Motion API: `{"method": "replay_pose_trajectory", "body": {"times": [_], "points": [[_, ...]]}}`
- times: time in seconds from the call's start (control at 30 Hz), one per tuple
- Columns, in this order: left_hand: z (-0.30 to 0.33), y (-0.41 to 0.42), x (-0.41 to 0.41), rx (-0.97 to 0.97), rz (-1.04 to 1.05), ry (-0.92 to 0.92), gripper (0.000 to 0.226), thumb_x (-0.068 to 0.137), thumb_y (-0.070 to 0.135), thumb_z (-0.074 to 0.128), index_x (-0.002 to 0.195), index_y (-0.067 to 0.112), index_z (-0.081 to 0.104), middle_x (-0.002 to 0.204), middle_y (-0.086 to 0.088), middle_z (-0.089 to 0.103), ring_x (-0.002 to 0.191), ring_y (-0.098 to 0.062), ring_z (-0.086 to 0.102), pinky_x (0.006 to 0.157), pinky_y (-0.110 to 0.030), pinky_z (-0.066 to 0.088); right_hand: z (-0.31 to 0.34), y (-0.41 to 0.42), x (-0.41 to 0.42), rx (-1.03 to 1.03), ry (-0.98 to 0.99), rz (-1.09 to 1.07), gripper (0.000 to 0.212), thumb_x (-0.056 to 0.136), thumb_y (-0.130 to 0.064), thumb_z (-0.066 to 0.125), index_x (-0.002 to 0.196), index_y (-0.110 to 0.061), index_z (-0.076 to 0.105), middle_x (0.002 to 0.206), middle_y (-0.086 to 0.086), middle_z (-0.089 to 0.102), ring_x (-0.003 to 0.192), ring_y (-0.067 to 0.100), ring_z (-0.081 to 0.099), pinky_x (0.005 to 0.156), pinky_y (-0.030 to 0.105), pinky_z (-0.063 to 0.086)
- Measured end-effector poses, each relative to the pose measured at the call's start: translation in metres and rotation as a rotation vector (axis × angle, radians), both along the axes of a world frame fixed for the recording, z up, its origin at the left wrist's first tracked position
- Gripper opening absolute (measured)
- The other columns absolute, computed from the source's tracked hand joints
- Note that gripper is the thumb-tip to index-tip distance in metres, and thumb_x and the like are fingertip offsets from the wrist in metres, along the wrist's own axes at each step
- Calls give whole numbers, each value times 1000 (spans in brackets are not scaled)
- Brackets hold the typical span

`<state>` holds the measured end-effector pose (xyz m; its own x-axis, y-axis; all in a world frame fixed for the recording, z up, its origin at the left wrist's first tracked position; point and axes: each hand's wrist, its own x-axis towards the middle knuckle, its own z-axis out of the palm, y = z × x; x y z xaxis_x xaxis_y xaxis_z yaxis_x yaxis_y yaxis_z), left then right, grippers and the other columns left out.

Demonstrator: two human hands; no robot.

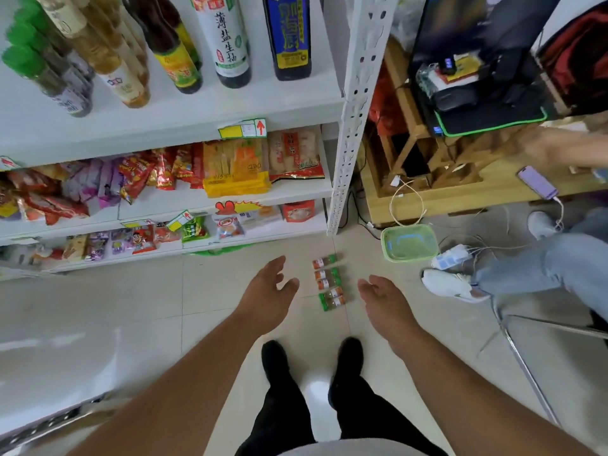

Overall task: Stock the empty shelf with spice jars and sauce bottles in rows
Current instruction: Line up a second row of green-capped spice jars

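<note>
The jars (328,282) lie on the floor (131,307) between and beyond both empty, loosely spread hands, long axes crosswise, the left hand (268,291) slightly nearer than the right hand (383,299).

White-label bottle (230,37): I read 薄盐生抽 down its label.
Yellow snack pack (235,169): "15" printed near its lower edge.
Shelf-edge tag (243,128): a red up-arrow; its small print is unreadable.
Blue-label bottle (291,34): large characters, too blurred to read.
</note>
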<state>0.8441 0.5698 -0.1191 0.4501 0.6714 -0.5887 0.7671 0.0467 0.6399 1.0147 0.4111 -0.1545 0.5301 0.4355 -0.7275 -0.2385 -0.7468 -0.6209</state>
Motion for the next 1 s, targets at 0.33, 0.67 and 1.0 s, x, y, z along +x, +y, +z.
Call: {"method": "replay_pose_trajectory", "body": {"times": [0.33,0.67,1.0], "points": [[-115,-10,-8,-302,241,120,66,97,39,63,155,20,38,149,1,52,130,-24,54,108,-35,43,-76,1,2,-180,-216,392,59,101,-43,58,152,-16,44,150,4,54,134,19,54,107,31,41],[-332,-83,17,-582,710,172,71,90,42,69,150,18,41,136,-8,60,121,-29,61,102,-41,52,-276,38,43,-280,-343,911,56,100,-42,58,149,-17,47,148,3,52,133,22,54,107,35,45],[-563,-121,69,-871,1167,36,72,88,43,75,146,12,46,122,-12,61,100,-28,65,93,-46,59,-488,72,60,-300,-487,1245,40,101,-35,60,137,-18,57,133,5,59,117,25,61,93,35,49]]}}
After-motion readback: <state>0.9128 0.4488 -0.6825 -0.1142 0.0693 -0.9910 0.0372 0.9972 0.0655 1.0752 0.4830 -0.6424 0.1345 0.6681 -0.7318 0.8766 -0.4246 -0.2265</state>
